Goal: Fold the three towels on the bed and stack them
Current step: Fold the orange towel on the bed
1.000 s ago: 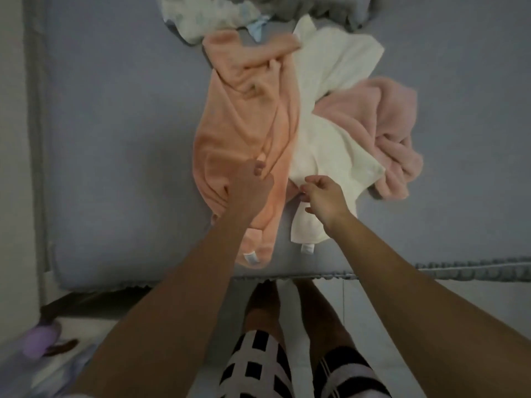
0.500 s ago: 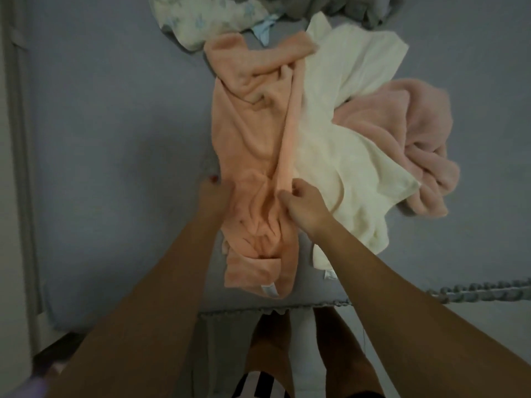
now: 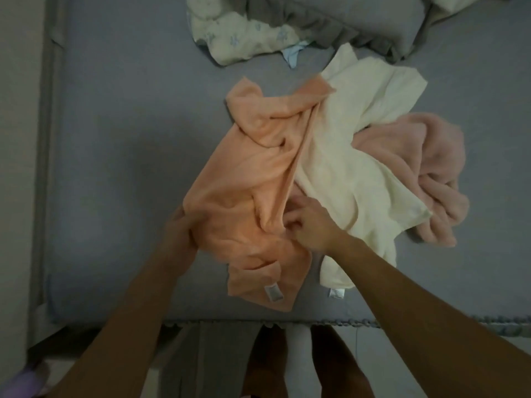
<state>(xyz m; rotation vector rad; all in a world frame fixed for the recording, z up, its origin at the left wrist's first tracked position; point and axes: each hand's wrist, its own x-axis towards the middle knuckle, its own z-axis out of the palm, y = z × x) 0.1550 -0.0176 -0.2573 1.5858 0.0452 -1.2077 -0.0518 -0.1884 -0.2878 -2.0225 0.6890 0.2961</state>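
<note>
Left hand (image 3: 179, 235): fingertips tucked under the edge of the orange towel (image 3: 253, 179), blurred, so the grip cannot be read clearly. Right hand (image 3: 309, 225): fingertips buried in orange folds. Cream towel (image 3: 344, 156) partly under the orange one; it covers much of the pink towel (image 3: 425, 168). Patterned bedding (image 3: 244, 38) and grey pillow (image 3: 330, 21) cut off by the top edge. Purple object (image 3: 17, 383), bottom left corner: cropped, blurred, unidentifiable.

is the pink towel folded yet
No, the pink towel lies crumpled beside the cream towel, while both hands work on the orange towel.
</note>
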